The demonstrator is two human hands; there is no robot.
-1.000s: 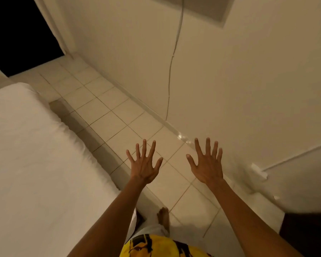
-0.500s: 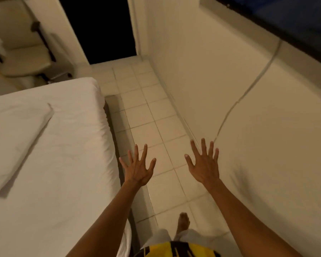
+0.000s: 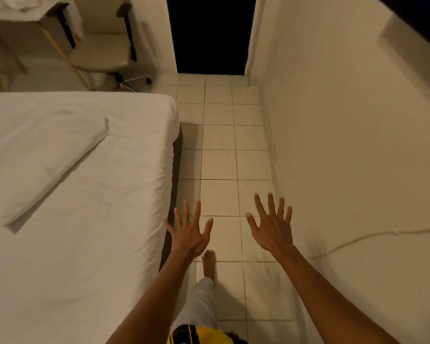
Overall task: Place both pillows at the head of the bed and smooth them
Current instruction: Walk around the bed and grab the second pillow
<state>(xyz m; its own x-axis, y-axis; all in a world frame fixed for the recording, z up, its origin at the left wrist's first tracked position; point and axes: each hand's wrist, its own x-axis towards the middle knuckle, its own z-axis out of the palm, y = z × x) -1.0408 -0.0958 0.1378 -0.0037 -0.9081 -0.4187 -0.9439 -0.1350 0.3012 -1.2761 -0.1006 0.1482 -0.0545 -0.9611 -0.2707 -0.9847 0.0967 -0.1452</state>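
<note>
Both the left hand (image 3: 189, 236) and right hand (image 3: 272, 228) are spread wide, empty, above the tiled floor (image 3: 219, 135), right of the bed (image 3: 90, 219).

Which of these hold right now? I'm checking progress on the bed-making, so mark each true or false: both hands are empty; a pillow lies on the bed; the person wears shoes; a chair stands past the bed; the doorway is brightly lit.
1. The left hand and right hand are empty: true, fingers spread.
2. A pillow lies on the bed: true.
3. The person wears shoes: false, the foot is bare.
4. A chair stands past the bed: true.
5. The doorway is brightly lit: false, it is dark.
</note>
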